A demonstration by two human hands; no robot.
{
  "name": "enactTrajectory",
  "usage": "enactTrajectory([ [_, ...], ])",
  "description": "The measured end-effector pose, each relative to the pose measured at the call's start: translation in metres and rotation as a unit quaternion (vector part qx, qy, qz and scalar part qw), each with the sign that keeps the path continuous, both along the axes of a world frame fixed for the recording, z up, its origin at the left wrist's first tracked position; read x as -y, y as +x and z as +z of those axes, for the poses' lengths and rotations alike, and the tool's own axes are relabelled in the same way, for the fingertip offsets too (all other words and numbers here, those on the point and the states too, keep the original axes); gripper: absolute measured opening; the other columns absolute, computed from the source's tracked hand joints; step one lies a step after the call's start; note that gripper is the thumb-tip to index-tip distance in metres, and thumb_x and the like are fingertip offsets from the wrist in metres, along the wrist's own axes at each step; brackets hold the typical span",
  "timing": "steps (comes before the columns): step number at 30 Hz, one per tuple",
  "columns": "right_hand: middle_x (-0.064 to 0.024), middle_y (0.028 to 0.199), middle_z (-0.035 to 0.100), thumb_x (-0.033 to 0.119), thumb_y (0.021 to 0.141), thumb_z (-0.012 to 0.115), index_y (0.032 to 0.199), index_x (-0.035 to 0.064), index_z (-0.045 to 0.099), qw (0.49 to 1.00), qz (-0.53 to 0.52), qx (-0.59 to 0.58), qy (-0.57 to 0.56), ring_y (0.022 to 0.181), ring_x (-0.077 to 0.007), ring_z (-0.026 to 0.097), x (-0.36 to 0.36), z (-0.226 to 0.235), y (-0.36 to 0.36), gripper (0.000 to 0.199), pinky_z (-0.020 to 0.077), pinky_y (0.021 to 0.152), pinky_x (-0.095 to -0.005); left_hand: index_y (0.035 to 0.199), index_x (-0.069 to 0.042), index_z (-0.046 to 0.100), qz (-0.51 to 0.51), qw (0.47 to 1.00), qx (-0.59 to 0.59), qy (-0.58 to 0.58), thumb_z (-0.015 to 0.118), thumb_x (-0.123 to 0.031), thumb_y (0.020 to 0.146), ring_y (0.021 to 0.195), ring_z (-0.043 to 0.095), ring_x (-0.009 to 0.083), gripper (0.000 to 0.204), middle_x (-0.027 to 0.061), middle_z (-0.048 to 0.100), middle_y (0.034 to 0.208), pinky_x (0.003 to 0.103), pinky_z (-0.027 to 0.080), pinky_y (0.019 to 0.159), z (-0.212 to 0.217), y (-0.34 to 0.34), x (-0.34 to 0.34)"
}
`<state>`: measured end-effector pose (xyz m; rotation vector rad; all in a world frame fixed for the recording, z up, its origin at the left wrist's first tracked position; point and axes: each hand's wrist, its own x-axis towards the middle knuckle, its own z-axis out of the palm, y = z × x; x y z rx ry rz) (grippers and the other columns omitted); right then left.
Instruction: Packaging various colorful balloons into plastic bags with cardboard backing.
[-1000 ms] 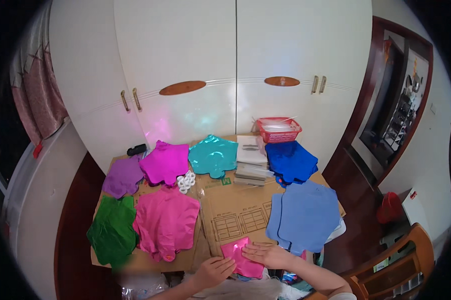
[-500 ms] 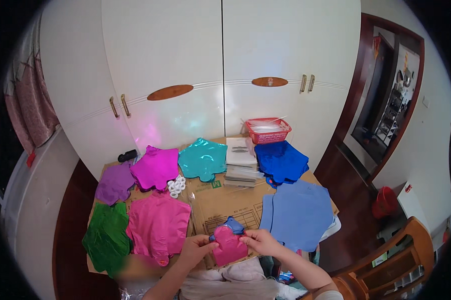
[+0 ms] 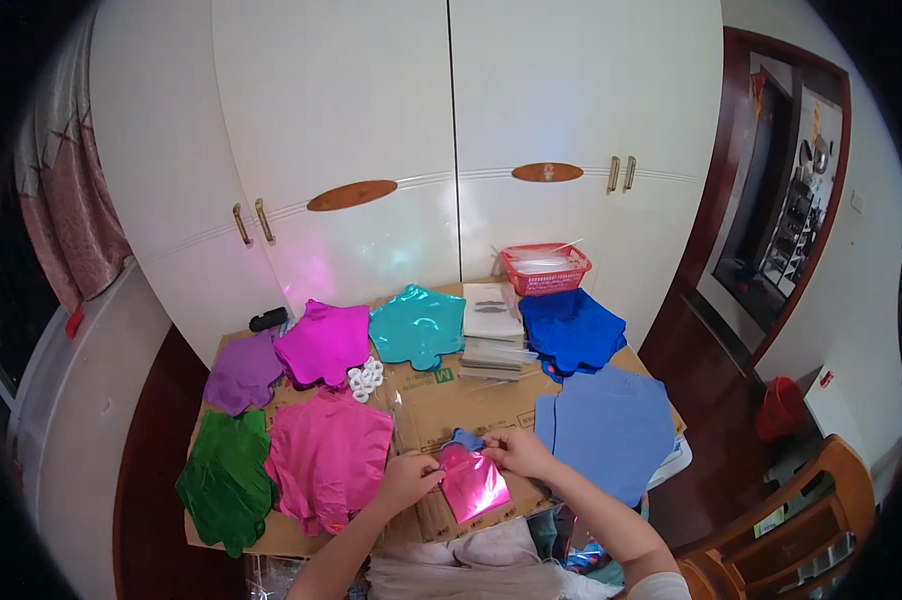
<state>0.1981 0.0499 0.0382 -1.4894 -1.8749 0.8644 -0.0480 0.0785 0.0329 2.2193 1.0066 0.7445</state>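
Observation:
Between my two hands is a small folded packet of flat foil balloons, with a shiny pink balloon (image 3: 476, 488) in front and a dusty blue balloon (image 3: 466, 438) showing above it. My left hand (image 3: 411, 481) pinches the packet's left edge. At its upper right edge, the fingers of my right hand (image 3: 517, 453) are closed on it. Beneath lies a cardboard sheet (image 3: 423, 400). Left of my left hand rests a stack of pink foil balloons (image 3: 329, 458); right of my right hand is a stack of dusty blue ones (image 3: 611, 432).
Other flat balloon stacks are green (image 3: 226, 475), purple (image 3: 243, 372), magenta (image 3: 323, 342), teal (image 3: 419, 328) and dark blue (image 3: 573, 330). White rolls (image 3: 365, 380), packed cards (image 3: 493, 312) and a red basket (image 3: 548, 270) of clear sticks sit among them. A wooden chair (image 3: 821, 505) stands right.
The folded packet has tilted, and its pink face now catches bright light. My right hand has moved slightly up and left along its edge. The whole view has shifted a little.

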Motion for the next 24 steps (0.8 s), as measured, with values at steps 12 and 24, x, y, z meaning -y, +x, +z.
enactTrajectory([
  [12, -0.0123, 0.099, 0.062, 0.009, 0.076, 0.056, 0.1, 0.0072, 0.061, 0.949, 0.056, 0.26, 0.169, 0.091, -0.031, 0.06, 0.001, -0.006, -0.005, 0.025, 0.0489, 0.078, -0.0401, 0.087, -0.003, 0.057, -0.153, 0.93, -0.16, 0.295, 0.054, -0.008, 0.076, 0.082, 0.059, 0.0227, 0.013, 0.0076, 0.055, 0.086, 0.031, 0.051, 0.07, 0.005, 0.002, 0.015],
  [24, -0.0098, 0.1, 0.063, 0.013, 0.072, 0.058, 0.09, 0.0012, 0.062, 0.884, 0.005, 0.288, 0.369, 0.102, -0.0244, 0.058, 0.031, -0.022, -0.027, 0.022, 0.0464, 0.089, -0.0357, 0.092, -0.001, 0.059, -0.183, 0.907, -0.207, 0.318, 0.055, -0.009, 0.077, 0.078, 0.059, 0.0185, 0.018, 0.0059, 0.055, 0.082, 0.027, 0.051, 0.065, 0.009, -0.005, 0.012],
])
